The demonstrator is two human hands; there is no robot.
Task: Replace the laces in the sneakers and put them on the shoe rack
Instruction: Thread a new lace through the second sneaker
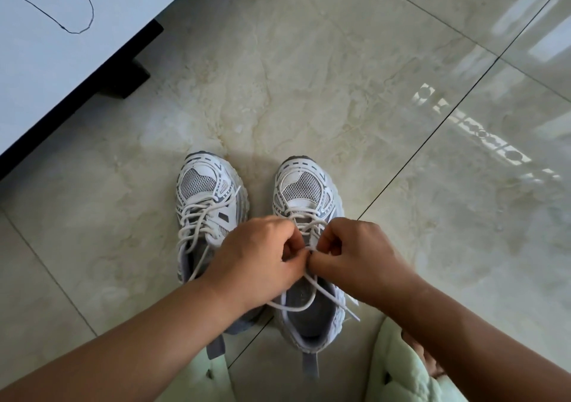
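Over the right sneaker (304, 204), your left hand (259, 256) and right hand (358, 253) pinch the lace (309, 290); tension both ends evenly.

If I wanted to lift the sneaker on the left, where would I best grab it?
Probably the heel pull loop of the left sneaker, from the near side: it sticks out behind the heel, clear of the loose laces and the left hand.

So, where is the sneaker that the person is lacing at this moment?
In the head view, the right sneaker stands on the tiled floor low in the centre, beside the left sneaker; the left hand and right hand pinch its lace.
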